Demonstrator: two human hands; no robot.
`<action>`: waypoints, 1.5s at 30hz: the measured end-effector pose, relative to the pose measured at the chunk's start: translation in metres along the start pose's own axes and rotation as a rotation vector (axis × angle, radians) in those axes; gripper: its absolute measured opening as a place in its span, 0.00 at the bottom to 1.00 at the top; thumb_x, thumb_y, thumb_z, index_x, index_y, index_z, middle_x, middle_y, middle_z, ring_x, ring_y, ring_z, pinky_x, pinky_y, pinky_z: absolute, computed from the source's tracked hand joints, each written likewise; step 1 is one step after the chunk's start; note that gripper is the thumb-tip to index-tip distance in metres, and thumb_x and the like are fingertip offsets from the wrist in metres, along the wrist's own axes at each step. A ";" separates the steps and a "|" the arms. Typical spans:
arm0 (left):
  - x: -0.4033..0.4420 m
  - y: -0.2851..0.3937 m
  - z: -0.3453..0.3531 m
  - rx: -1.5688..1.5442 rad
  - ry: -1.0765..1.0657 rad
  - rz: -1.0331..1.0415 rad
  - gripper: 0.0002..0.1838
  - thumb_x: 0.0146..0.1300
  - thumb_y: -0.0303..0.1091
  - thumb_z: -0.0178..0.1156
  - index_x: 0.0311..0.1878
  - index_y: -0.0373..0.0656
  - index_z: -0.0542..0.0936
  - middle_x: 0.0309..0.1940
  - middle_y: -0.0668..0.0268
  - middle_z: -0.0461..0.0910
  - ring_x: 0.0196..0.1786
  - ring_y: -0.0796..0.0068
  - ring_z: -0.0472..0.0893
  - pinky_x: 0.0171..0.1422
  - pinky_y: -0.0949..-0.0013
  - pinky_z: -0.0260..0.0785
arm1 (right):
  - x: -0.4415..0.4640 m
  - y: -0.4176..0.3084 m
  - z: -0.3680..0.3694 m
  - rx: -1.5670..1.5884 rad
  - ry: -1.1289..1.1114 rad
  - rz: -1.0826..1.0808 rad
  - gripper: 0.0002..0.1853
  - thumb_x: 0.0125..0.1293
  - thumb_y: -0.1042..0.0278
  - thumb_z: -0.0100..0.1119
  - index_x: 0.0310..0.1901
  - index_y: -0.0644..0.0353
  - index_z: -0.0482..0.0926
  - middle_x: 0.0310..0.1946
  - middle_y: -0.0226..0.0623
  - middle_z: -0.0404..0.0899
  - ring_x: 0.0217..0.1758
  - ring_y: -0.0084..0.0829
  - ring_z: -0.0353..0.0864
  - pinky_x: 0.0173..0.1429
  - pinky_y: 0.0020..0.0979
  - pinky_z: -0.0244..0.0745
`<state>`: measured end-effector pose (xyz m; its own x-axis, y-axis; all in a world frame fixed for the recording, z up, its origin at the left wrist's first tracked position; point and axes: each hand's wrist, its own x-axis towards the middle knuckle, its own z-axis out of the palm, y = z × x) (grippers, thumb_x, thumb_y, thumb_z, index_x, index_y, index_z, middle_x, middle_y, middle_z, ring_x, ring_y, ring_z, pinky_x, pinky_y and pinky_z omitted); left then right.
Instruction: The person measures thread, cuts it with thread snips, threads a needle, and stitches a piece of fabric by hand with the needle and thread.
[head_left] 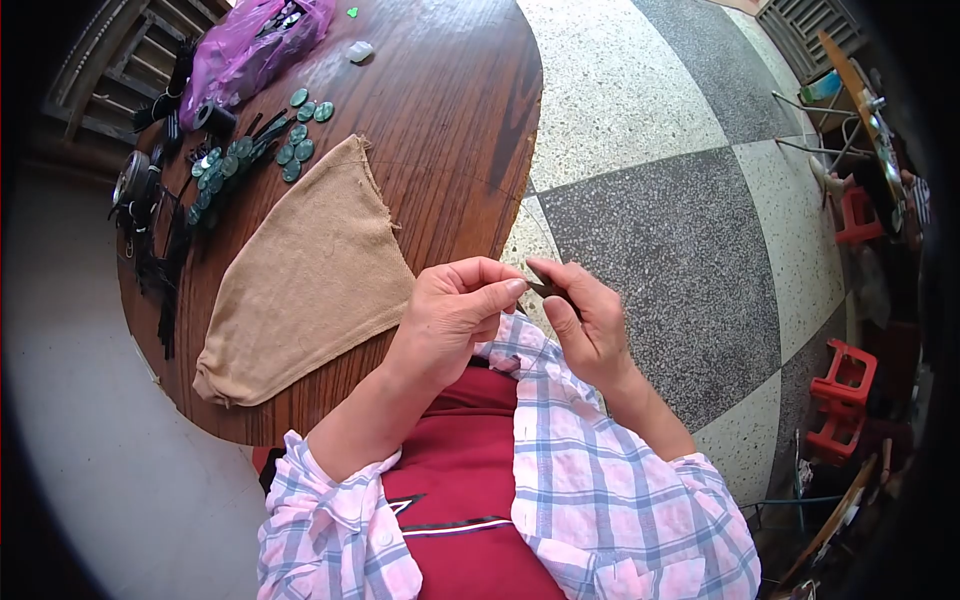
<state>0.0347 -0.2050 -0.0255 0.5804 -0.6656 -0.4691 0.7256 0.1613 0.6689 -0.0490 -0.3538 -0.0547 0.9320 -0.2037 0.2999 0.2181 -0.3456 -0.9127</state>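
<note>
The left hand (455,315) pinches something tiny, steadying it for the dark tool (548,288) the right hand (590,325) grips, mid-frame.

And here's the wooden tabletop (455,130), dark-grained and glossy where light strikes! Across it, tan cloth (300,270), matt, softly textured, fraying at one edge. Up top, thin purple plastic bag (225,60), crinkled and shiny; nearby, polished-looking green discs (304,149). Below, speckled stone-like floor tiles (660,240); over there, smooth red plastic stools (842,375)!
</note>
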 end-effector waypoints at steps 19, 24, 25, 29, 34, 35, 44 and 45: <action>0.000 -0.001 -0.001 0.020 -0.034 -0.006 0.05 0.57 0.25 0.59 0.36 0.35 0.76 0.20 0.74 0.71 0.16 0.91 0.60 0.18 0.85 0.49 | 0.002 0.000 0.003 -0.021 -0.005 -0.075 0.15 0.60 0.67 0.54 0.45 0.68 0.74 0.22 0.39 0.72 0.21 0.30 0.70 0.25 0.27 0.64; 0.000 -0.001 0.000 0.028 -0.037 -0.002 0.05 0.57 0.25 0.58 0.35 0.35 0.76 0.20 0.75 0.70 0.16 0.92 0.59 0.17 0.85 0.48 | 0.003 -0.001 0.003 0.008 -0.019 -0.064 0.14 0.61 0.67 0.54 0.44 0.68 0.74 0.22 0.39 0.73 0.21 0.31 0.71 0.26 0.28 0.64; 0.000 -0.001 0.000 0.030 -0.037 -0.001 0.04 0.57 0.25 0.58 0.35 0.35 0.76 0.20 0.75 0.70 0.16 0.92 0.59 0.17 0.85 0.48 | 0.003 -0.001 0.002 0.011 -0.023 -0.060 0.14 0.61 0.67 0.54 0.44 0.68 0.74 0.22 0.39 0.73 0.22 0.32 0.71 0.26 0.28 0.64; -0.001 -0.001 -0.001 0.024 -0.060 0.003 0.04 0.57 0.24 0.57 0.36 0.34 0.75 0.21 0.74 0.71 0.16 0.92 0.58 0.18 0.84 0.47 | 0.003 -0.001 0.002 0.028 -0.030 -0.049 0.14 0.60 0.67 0.54 0.44 0.68 0.74 0.23 0.40 0.73 0.22 0.33 0.72 0.26 0.29 0.65; 0.000 -0.002 -0.001 0.031 -0.053 0.008 0.04 0.58 0.24 0.57 0.36 0.34 0.75 0.21 0.75 0.70 0.16 0.92 0.57 0.18 0.84 0.47 | 0.002 0.001 0.002 0.036 -0.034 -0.051 0.13 0.61 0.67 0.54 0.43 0.68 0.75 0.22 0.39 0.73 0.22 0.32 0.72 0.26 0.28 0.64; 0.000 -0.002 0.000 0.039 -0.051 0.013 0.04 0.58 0.24 0.57 0.36 0.34 0.75 0.21 0.75 0.70 0.17 0.92 0.58 0.18 0.84 0.47 | 0.002 0.002 0.002 0.038 -0.035 -0.050 0.13 0.61 0.67 0.53 0.43 0.68 0.75 0.22 0.39 0.73 0.21 0.32 0.72 0.25 0.28 0.64; 0.001 -0.006 0.000 0.023 -0.062 0.007 0.05 0.57 0.26 0.59 0.35 0.36 0.76 0.20 0.75 0.71 0.17 0.92 0.60 0.18 0.85 0.48 | -0.001 0.007 0.001 -0.008 -0.064 -0.003 0.12 0.61 0.68 0.53 0.42 0.67 0.76 0.23 0.38 0.74 0.23 0.28 0.73 0.26 0.26 0.65; 0.001 -0.005 0.001 0.021 -0.056 -0.001 0.05 0.57 0.26 0.59 0.35 0.36 0.76 0.20 0.75 0.71 0.17 0.92 0.60 0.18 0.85 0.48 | -0.002 0.009 0.003 0.098 -0.017 0.045 0.12 0.62 0.67 0.53 0.42 0.68 0.75 0.24 0.38 0.75 0.24 0.26 0.73 0.27 0.25 0.65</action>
<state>0.0307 -0.2073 -0.0288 0.5578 -0.7059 -0.4365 0.7177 0.1461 0.6809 -0.0482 -0.3538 -0.0645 0.9461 -0.2012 0.2538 0.2022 -0.2452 -0.9482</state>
